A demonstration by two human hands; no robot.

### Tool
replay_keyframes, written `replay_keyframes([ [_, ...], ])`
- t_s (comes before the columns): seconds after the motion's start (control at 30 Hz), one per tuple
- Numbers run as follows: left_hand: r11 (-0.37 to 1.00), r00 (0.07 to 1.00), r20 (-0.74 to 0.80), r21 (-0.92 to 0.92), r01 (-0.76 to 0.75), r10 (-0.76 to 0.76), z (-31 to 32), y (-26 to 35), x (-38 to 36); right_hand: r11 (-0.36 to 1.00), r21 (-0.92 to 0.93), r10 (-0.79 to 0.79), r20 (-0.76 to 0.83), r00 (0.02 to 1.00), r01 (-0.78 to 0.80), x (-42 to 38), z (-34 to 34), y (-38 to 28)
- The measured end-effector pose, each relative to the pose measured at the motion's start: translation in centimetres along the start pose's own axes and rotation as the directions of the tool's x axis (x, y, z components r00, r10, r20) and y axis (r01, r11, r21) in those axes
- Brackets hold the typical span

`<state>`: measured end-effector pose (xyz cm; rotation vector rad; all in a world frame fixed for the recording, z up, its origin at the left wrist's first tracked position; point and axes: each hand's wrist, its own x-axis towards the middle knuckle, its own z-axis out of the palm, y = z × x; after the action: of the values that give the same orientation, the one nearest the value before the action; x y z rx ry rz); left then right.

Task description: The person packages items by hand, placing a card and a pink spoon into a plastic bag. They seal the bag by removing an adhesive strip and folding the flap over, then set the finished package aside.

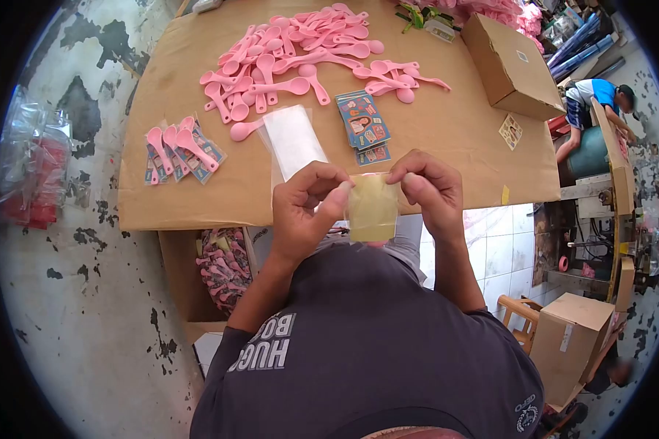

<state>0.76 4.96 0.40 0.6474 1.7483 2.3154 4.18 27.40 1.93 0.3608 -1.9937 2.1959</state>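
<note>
Between my hands hangs a small clear plastic bag (373, 208) with a pale yellow card showing through it. My left hand (309, 208) pinches its upper left corner and my right hand (430, 192) its upper right corner, in front of the table edge. Bits of pink show at the bag's top and bottom; what they belong to I cannot make out. Just beyond lie a stack of flat clear bags (298, 139) and a stack of blue printed cards (364, 121). One pink spoon (246, 130) lies partly under the flat bags.
A large pile of pink spoons (293, 47) covers the table's far side. At left are bagged spoons with cards (183, 150). A cardboard box (509, 66) stands at far right. Below the table, an open box holds packed spoons (223, 267). Another person (597, 99) is at right.
</note>
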Motion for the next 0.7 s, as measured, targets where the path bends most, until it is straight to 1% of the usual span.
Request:
replay_keyframes([
  [0.03,0.996,0.998,-0.025,0.077,0.053,-0.051,0.0,0.0,-0.1,0.999,-0.042,-0.013,-0.034,0.999,0.012,0.1,0.5,0.0],
  [0.07,0.996,0.998,-0.029,0.076,0.051,-0.049,0.2,0.1,-0.1,0.999,-0.043,-0.013,-0.030,0.999,0.012,0.1,0.7,0.1],
  [0.13,0.972,0.986,-0.080,-0.193,0.131,-0.148,0.6,0.6,0.0,0.991,-0.131,0.005,-0.060,0.998,-0.013,0.3,1.2,0.6],
  [0.17,0.974,0.986,-0.089,-0.190,0.126,-0.144,0.4,0.9,0.1,0.992,-0.128,0.004,-0.051,0.999,-0.010,0.5,1.6,0.6],
  [0.23,0.958,0.976,0.077,-0.194,0.213,-0.201,0.0,1.2,0.1,0.999,0.002,-0.046,-0.108,0.993,0.047,0.8,2.5,0.3],
  [0.27,0.964,0.967,0.103,-0.111,0.244,-0.233,-0.2,1.2,0.0,0.999,0.010,-0.044,-0.096,0.994,0.046,0.9,2.6,0.4],
  [0.3,0.965,0.968,0.091,-0.107,0.241,-0.232,-0.3,0.8,-0.1,0.997,0.004,-0.079,-0.090,0.993,0.079,0.9,2.4,0.5],
  [0.33,0.977,0.976,0.093,-0.071,0.201,-0.195,-0.3,0.4,-0.2,0.994,-0.003,-0.113,-0.084,0.990,0.113,1.0,2.4,0.5],
  [0.37,0.986,0.983,0.098,-0.036,0.161,-0.157,-0.4,0.2,-0.3,0.994,0.004,-0.113,-0.076,0.991,0.114,1.0,2.4,0.4],
  [0.4,0.987,0.984,0.090,-0.031,0.160,-0.157,-0.6,0.4,-0.4,0.990,-0.124,-0.077,-0.052,0.996,0.070,1.1,2.5,0.2],
  [0.43,0.994,0.994,0.025,0.005,0.110,-0.110,-1.0,0.5,-0.4,0.967,-0.251,-0.040,-0.034,0.999,0.030,1.1,2.6,0.1],
  [0.47,0.997,0.997,-0.037,0.044,0.064,-0.062,-1.3,0.6,-0.5,0.969,-0.247,-0.040,-0.032,0.999,0.031,1.2,2.7,0.4],
  [0.5,0.997,0.997,-0.038,0.047,0.065,-0.063,-1.7,0.9,-0.5,0.920,-0.392,-0.047,-0.033,0.998,0.030,1.1,2.8,0.9],
  [0.53,0.991,0.987,-0.136,0.112,-0.068,0.083,-2.4,1.2,-0.3,0.849,-0.528,-0.054,-0.035,0.998,0.028,1.0,2.7,1.2],
  [0.57,0.963,0.947,-0.221,0.189,-0.191,0.232,-3.3,1.6,-0.1,0.850,-0.526,-0.053,-0.036,0.998,0.026,1.0,2.6,1.2],
  [0.6,0.870,0.905,-0.212,0.422,-0.255,0.369,-5.2,1.6,0.1,0.824,-0.565,-0.063,-0.026,0.998,0.037,0.9,2.4,1.3],
  [0.63,0.720,0.853,-0.168,0.630,-0.293,0.494,-7.3,1.7,0.3,0.798,-0.601,-0.070,-0.016,0.997,0.046,0.8,2.1,1.3],
  [0.7,0.559,0.789,-0.240,0.815,-0.153,0.566,-9.8,2.7,0.9,0.799,-0.600,-0.058,-0.008,0.998,0.041,0.7,1.9,1.2],
])
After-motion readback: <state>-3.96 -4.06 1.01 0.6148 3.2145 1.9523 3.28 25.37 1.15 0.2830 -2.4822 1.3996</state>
